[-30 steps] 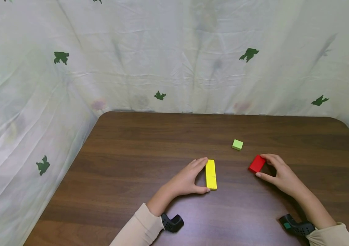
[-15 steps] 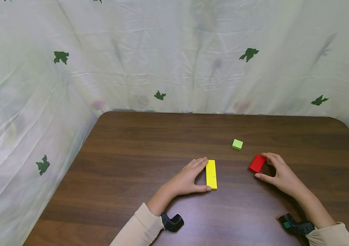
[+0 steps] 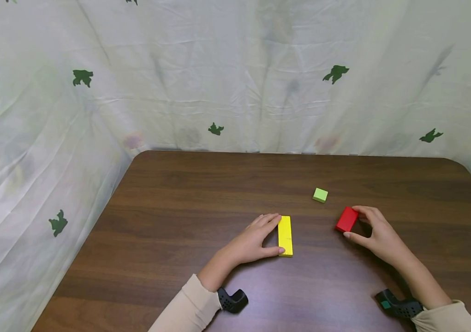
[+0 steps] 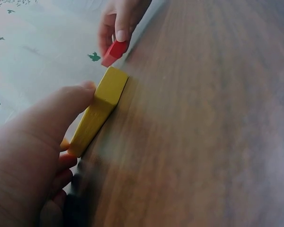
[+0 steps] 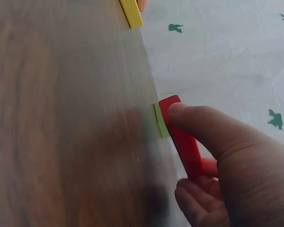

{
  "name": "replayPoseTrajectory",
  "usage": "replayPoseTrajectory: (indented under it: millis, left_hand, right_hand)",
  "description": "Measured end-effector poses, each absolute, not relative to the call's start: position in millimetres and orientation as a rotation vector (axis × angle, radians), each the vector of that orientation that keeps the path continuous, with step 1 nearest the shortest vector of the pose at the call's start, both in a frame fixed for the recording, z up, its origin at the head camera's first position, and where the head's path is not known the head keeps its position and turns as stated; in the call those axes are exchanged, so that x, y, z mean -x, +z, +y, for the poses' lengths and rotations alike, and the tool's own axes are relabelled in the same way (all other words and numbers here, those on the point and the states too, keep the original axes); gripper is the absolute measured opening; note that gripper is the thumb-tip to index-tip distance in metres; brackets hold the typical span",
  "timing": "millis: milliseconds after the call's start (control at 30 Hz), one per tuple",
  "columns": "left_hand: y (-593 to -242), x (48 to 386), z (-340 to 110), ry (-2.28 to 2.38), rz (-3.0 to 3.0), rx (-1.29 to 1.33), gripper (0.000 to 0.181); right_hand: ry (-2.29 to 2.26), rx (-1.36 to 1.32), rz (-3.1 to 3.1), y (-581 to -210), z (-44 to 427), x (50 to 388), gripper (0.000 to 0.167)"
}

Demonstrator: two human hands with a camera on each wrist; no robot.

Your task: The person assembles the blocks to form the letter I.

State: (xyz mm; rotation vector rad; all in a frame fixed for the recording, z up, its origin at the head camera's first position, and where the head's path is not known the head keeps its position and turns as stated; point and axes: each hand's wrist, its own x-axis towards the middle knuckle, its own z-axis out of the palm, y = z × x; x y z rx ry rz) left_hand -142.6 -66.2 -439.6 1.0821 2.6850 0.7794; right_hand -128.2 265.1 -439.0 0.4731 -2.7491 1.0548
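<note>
A long yellow block [image 3: 285, 236] lies on the table in the head view. My left hand [image 3: 252, 240] grips it from the left, thumb near its close end and fingertips by its far end. The left wrist view shows the thumb against the yellow block [image 4: 98, 111], its far end partly hidden. To the right, my right hand [image 3: 380, 235] holds a red block [image 3: 346, 219] between thumb and fingers. In the right wrist view the red block [image 5: 183, 142] is tilted, with a little green block [image 5: 160, 120] partly behind it.
The small light green block [image 3: 320, 195] sits on the brown wooden table [image 3: 202, 184], beyond the red block and to its left. A pale curtain [image 3: 235, 83] with green leaf shapes stands behind the table and along the left side.
My right hand has shifted the red block slightly away from me. The left thumb has slid a little up the yellow block from its near end; that block has barely moved.
</note>
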Motion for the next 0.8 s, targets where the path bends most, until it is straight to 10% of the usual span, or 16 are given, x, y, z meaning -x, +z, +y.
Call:
replayPoseTrajectory:
  millis: [800]
  left_hand:
    - [-441,143,-66,0.812,2.701,-1.097,0.075]
  right_hand:
    - [1.004,-0.704,-2.607,-423,232,114,0.07]
